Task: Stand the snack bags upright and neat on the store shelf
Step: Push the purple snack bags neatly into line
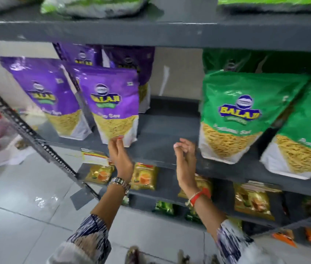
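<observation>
Purple Balaji snack bags stand upright on the grey shelf [162,141]: one at the front [112,105], one to its left [46,92], two more behind. Green Balaji bags stand at the right; the nearer one [236,115] is upright and another [307,134] leans beside it. My left hand [119,155] is open, its fingertips at the bottom edge of the front purple bag. My right hand [186,155] hovers open over the bare gap between the purple and green bags, holding nothing.
A slotted metal upright [27,130] slants down the left. Lower shelves hold small yellow packets [145,176] and gold packets [251,201]. The shelf above carries green and white bags [93,6]. Pale floor tiles [27,206] lie below left.
</observation>
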A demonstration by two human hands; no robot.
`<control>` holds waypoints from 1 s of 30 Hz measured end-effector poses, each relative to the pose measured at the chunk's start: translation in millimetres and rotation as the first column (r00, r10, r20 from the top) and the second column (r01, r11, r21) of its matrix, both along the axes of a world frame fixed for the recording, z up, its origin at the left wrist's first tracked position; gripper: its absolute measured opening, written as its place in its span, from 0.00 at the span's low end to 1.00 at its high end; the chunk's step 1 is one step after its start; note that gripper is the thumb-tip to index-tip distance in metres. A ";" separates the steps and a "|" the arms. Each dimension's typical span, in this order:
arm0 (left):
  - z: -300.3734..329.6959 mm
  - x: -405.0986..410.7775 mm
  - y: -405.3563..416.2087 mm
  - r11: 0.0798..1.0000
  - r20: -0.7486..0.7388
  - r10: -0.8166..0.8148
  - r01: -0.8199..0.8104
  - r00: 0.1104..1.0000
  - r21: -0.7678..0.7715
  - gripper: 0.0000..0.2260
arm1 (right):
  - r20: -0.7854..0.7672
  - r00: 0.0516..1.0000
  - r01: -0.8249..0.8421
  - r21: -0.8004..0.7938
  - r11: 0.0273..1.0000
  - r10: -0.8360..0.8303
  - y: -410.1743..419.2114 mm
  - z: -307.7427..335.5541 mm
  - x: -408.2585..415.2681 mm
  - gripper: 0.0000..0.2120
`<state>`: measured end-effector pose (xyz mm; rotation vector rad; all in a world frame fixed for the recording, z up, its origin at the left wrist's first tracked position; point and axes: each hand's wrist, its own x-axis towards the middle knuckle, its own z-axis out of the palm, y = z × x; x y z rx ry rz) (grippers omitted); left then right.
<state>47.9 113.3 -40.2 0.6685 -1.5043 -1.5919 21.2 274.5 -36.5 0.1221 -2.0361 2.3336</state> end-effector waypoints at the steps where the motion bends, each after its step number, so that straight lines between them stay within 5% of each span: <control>1: -4.1 5.5 -24.7 0.999 0.043 0.036 -0.034 0.998 -0.029 0.06 | 0.033 0.999 -0.023 -0.019 1.000 0.024 -22.7 2.1 -2.6 0.14; 3: -8.7 11.8 -69.4 0.991 0.137 0.039 -0.021 0.990 -0.132 0.07 | 0.094 0.993 -0.072 -0.053 0.996 0.077 -66.1 9.2 -8.9 0.21; 11: 4.2 -16.3 -142.6 0.900 0.116 -0.411 0.383 0.904 0.210 0.21 | 0.242 0.957 -0.155 -0.046 0.987 0.162 -156.5 15.5 1.3 0.36; 13: 4.4 -23.7 -153.9 0.859 0.125 -0.484 0.443 0.866 0.256 0.24 | 0.246 0.953 -0.167 -0.053 0.984 0.175 -166.9 18.6 3.0 0.35; 17: -1.0 -27.8 -165.8 0.811 0.161 -0.568 0.515 0.807 0.279 0.31 | 0.229 0.964 -0.120 -0.074 0.990 0.133 -177.4 19.7 4.7 0.50; 20: -9.4 -22.7 -173.0 0.784 0.155 -0.609 0.560 0.778 0.269 0.38 | 0.208 0.971 -0.111 -0.055 0.992 0.120 -182.1 18.7 6.0 0.41; 27: 3.3 -15.2 -176.7 0.755 0.133 -0.648 0.608 0.750 0.246 0.29 | 0.238 0.969 -0.059 -0.042 0.997 0.067 -185.6 8.9 4.7 0.28; 30: 3.5 -3.5 -175.5 0.784 0.169 -0.618 0.584 0.768 0.211 0.29 | 0.265 0.964 -0.001 -0.015 1.000 0.005 -183.2 5.1 3.1 0.32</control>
